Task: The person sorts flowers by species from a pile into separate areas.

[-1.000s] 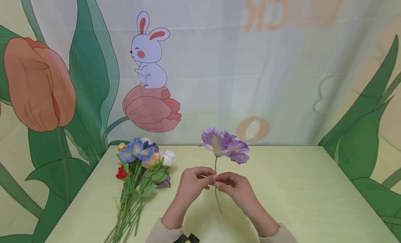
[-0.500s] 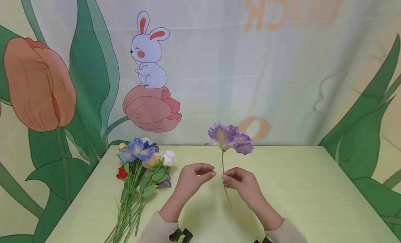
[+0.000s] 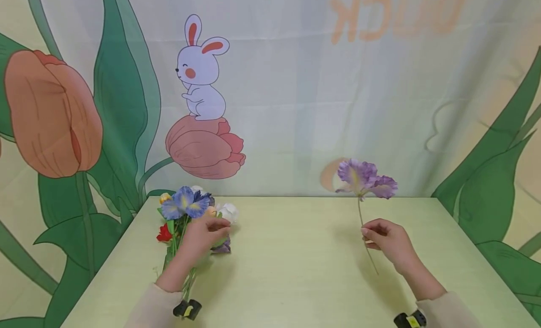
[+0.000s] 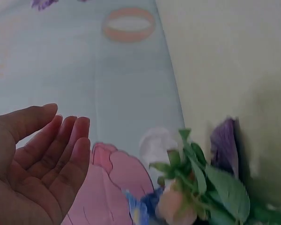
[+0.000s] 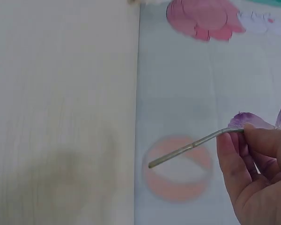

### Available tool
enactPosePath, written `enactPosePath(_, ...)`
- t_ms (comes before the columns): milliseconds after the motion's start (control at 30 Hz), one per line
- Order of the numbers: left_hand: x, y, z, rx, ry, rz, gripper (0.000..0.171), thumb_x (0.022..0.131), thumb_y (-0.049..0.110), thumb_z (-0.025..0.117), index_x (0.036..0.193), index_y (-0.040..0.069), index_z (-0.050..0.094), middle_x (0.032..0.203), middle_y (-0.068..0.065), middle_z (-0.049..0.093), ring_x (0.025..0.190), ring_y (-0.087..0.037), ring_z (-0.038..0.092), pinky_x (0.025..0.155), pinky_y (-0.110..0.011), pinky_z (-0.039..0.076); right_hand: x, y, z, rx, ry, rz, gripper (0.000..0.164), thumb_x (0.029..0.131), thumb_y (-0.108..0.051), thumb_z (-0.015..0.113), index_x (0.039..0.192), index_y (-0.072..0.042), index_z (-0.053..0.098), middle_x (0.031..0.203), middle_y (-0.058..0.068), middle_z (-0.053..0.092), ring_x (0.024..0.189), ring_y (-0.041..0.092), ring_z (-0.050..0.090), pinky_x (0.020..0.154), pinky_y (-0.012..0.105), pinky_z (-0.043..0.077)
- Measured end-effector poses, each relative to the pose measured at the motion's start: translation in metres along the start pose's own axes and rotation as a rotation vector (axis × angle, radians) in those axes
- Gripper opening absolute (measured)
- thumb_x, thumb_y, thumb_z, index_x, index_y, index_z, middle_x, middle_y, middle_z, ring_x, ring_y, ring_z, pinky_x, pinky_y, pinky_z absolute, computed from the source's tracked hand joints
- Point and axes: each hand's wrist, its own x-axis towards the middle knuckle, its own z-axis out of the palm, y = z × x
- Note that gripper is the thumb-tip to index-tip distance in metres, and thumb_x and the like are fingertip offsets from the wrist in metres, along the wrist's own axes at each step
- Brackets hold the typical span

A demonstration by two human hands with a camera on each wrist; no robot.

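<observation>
My right hand (image 3: 389,241) pinches the thin stem of a purple artificial iris (image 3: 359,175) between thumb and fingers, its bloom upright above the hand. In the right wrist view the bare lower end of the stem (image 5: 178,151) sticks out past the fingertips. Over the bunch of artificial flowers on the left is my left hand (image 3: 203,234), empty, its fingers loosely bent. That bunch holds a blue iris (image 3: 185,203), a red flower (image 3: 164,233) and a white rose (image 3: 228,212); the hand hides part of its stems. In the left wrist view the bunch's green leaves (image 4: 225,192) lie beside the hand.
The pale yellow table (image 3: 287,271) runs back to a printed curtain (image 3: 287,83) with a rabbit and tulips. A purple flower (image 3: 222,246) pokes out at the bunch's right side. Each wrist wears a black camera strap.
My left hand has let go of the purple iris stem and moved left over the bunch. My right hand has carried the iris to the right.
</observation>
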Motion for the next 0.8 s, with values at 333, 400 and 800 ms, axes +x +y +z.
enactPosePath(333, -0.004, -0.040, -0.067, 0.117, 0.057, -0.067, 0.035, 0.101, 0.020, 0.063, 0.127, -0.003, 0.069, 0.125, -0.027, 0.070, 0.109, -0.042, 0.069, 0.080, -0.042, 0.061, -0.001, 0.037, -0.063, -0.159, 0.071, 0.035, 0.035, 0.104, -0.014, 0.058, 0.123, 0.016, 0.059, 0.088, -0.003, 0.070, 0.075, -0.004, 0.062, 0.071, 0.019, 0.061)
enactPosePath(400, -0.004, -0.047, -0.074, 0.124, 0.058, -0.084, 0.036, 0.102, 0.021, 0.063, 0.128, -0.003, 0.068, 0.128, -0.028, 0.068, 0.108, -0.042, 0.069, 0.077, -0.039, 0.060, -0.002, 0.041, -0.070, -0.203, 0.086, 0.034, 0.033, 0.104, -0.013, 0.059, 0.121, 0.016, 0.060, 0.088, -0.001, 0.071, 0.074, -0.003, 0.063, 0.071, 0.021, 0.062)
enactPosePath(800, 0.003, -0.080, -0.087, 0.132, -0.012, -0.132, 0.041, 0.102, 0.019, 0.061, 0.132, -0.009, 0.062, 0.123, -0.031, 0.069, 0.101, -0.039, 0.071, 0.082, -0.046, 0.060, 0.000, 0.075, -0.110, -0.330, 0.075, 0.076, 0.033, 0.105, -0.011, 0.056, 0.120, 0.018, 0.060, 0.094, 0.014, 0.074, 0.071, -0.002, 0.063, 0.070, 0.028, 0.063)
